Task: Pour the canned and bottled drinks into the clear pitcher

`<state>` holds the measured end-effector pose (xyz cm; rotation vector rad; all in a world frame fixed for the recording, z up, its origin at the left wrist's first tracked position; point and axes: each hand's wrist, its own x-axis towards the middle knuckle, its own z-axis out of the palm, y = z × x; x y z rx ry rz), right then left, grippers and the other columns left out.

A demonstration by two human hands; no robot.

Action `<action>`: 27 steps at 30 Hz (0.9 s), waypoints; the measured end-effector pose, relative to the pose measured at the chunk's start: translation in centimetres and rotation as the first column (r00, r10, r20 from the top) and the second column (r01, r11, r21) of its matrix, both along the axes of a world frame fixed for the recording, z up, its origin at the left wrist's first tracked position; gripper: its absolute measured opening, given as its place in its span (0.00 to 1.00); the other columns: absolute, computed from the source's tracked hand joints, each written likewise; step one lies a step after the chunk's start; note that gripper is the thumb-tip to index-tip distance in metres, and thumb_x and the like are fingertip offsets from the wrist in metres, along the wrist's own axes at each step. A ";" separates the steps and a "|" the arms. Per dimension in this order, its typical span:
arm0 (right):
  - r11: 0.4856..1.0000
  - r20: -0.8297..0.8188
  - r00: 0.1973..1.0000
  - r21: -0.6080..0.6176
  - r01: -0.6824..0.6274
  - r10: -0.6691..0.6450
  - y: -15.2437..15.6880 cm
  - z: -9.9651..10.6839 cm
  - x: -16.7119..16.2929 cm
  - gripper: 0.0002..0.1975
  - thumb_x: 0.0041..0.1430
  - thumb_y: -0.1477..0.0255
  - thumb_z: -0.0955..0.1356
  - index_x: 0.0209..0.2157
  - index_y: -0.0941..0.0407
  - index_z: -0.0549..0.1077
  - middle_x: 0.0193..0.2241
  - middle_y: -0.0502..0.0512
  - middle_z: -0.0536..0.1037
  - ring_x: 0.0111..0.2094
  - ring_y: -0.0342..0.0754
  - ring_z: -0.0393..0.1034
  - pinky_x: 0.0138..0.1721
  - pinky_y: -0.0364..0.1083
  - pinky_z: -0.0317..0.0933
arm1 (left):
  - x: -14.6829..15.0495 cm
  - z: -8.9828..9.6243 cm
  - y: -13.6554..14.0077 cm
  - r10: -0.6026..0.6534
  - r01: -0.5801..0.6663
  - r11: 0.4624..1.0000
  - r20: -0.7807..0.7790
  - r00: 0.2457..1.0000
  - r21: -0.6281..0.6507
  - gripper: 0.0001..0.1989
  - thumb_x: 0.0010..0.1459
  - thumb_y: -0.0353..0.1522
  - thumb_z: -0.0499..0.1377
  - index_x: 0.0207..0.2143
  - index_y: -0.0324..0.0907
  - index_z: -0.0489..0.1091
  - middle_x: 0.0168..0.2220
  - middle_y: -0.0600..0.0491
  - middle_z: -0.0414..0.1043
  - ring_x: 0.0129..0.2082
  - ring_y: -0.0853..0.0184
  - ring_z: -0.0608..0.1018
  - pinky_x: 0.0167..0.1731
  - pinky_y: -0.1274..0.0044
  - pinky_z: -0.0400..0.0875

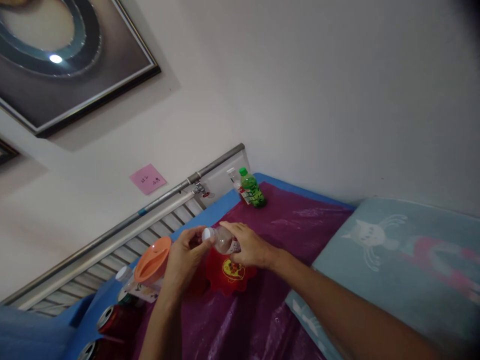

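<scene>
A clear plastic bottle with a white cap is held tilted on its side, cap toward the left. My right hand is wrapped round its body and covers part of the label. The fingers of my left hand are closed at the white cap. Just below the bottle lies a red scalloped dish with a yellow print, partly hidden by my hands. Beside my left wrist stands a container with an orange lid.
A purple plastic sheet covers the blue surface. At the far end stand a green bottle and a clear bottle. Drink cans stand at lower left. A patterned cloth lies right; a radiator lines the wall.
</scene>
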<state>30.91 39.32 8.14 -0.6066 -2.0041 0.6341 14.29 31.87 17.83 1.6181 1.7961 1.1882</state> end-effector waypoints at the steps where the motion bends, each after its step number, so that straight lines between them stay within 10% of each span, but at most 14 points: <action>1: 1.000 0.007 1.000 0.007 -0.003 0.003 0.0 0.0 0.0 0.43 0.41 0.77 0.70 0.63 0.59 0.60 0.59 0.65 0.68 0.59 0.59 0.63 0.61 0.58 0.54 | -0.1 0.1 0.1 -0.002 0.001 1.000 -0.025 1.000 -0.007 0.21 0.44 0.42 0.67 0.40 0.40 0.76 0.34 0.52 0.76 0.35 0.64 0.75 0.39 0.73 0.67; 10: 0.992 -0.042 0.998 -0.124 0.030 -0.035 0.2 0.2 0.3 0.44 0.41 0.76 0.72 0.63 0.56 0.60 0.60 0.64 0.68 0.60 0.59 0.62 0.60 0.56 0.56 | 1.4 1.0 0.5 0.061 -0.054 0.997 -0.158 0.986 0.048 0.36 0.43 0.47 0.66 0.53 0.41 0.71 0.48 0.45 0.73 0.41 0.59 0.76 0.40 0.69 0.71; 14: 0.940 -0.148 0.957 -0.275 0.202 -0.249 1.0 1.0 1.3 0.43 0.41 0.72 0.73 0.62 0.53 0.62 0.56 0.60 0.72 0.55 0.58 0.68 0.56 0.56 0.62 | 1.2 0.0 -0.9 0.155 -0.127 0.975 -0.149 0.977 0.180 0.39 0.44 0.54 0.63 0.55 0.43 0.69 0.47 0.45 0.74 0.40 0.58 0.78 0.41 0.65 0.73; 20: 0.775 -0.284 0.727 -0.329 0.539 -0.626 5.2 0.0 4.4 0.40 0.43 0.70 0.73 0.61 0.52 0.62 0.55 0.59 0.73 0.55 0.58 0.67 0.57 0.58 0.60 | -3.0 -5.9 -2.9 0.075 -0.068 0.997 -0.234 0.969 0.038 0.25 0.45 0.52 0.62 0.39 0.46 0.77 0.39 0.48 0.80 0.39 0.56 0.80 0.42 0.66 0.76; 27: 0.634 -0.174 0.627 -0.418 0.651 -0.759 9.1 -2.8 7.0 0.43 0.44 0.70 0.72 0.63 0.55 0.57 0.57 0.62 0.71 0.57 0.58 0.67 0.57 0.57 0.60 | -5.0 -13.2 -4.3 0.118 -0.093 0.987 -0.190 0.975 0.134 0.20 0.51 0.49 0.60 0.39 0.46 0.77 0.41 0.49 0.81 0.40 0.58 0.82 0.43 0.68 0.77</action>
